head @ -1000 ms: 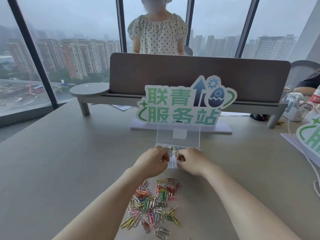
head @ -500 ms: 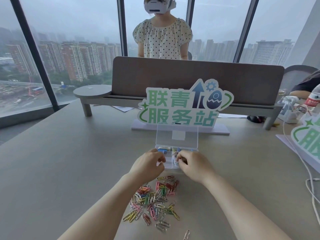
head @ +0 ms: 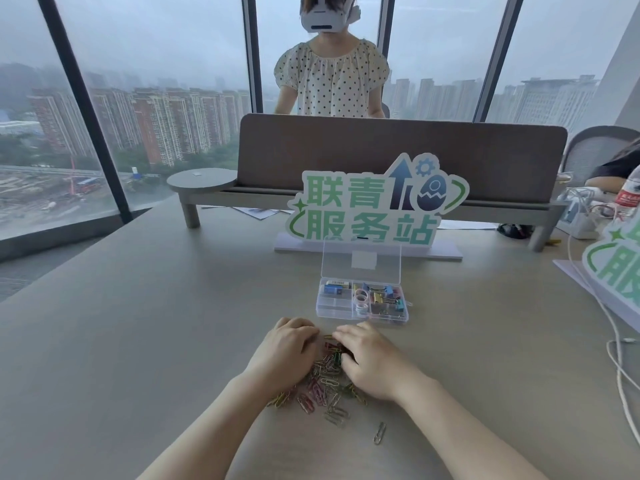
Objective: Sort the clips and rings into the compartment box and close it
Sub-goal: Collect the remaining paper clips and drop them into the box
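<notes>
Both hands lie palm-down on the heap of paper clips [head: 325, 382], the left hand [head: 284, 355] on its left flank and the right hand [head: 369, 363] on its right, fingertips nearly meeting at the far edge. The fingers are bent over the clips, but whether any clip is actually pinched cannot be told, since the fingertips hide what lies beneath them. The clips are thin bent wire in pink, green, yellow and bare metal, spilling toward the viewer from between the wrists; one stray clip [head: 379, 433] lies apart, nearer the viewer and to the right.

Just beyond the hands stands the compartment box [head: 334, 308], clear hard plastic, rectangular, its lid [head: 362, 259] raised upright at the back. Its right compartments hold coloured binder clips [head: 386, 296], a middle one holds pale rings [head: 361, 297], and the near left cells look bare.

The table [head: 138, 341] is a broad, matte, grey-beige surface. Behind the box rises a flat cut-out sign [head: 377, 206] with green characters on a white base, then a brown desk divider [head: 398, 157] on a low grey shelf. A person in a dotted blouse [head: 330, 81] stands beyond it, before tall windows facing hazy apartment towers. White cables [head: 620, 358] trail along the right.
</notes>
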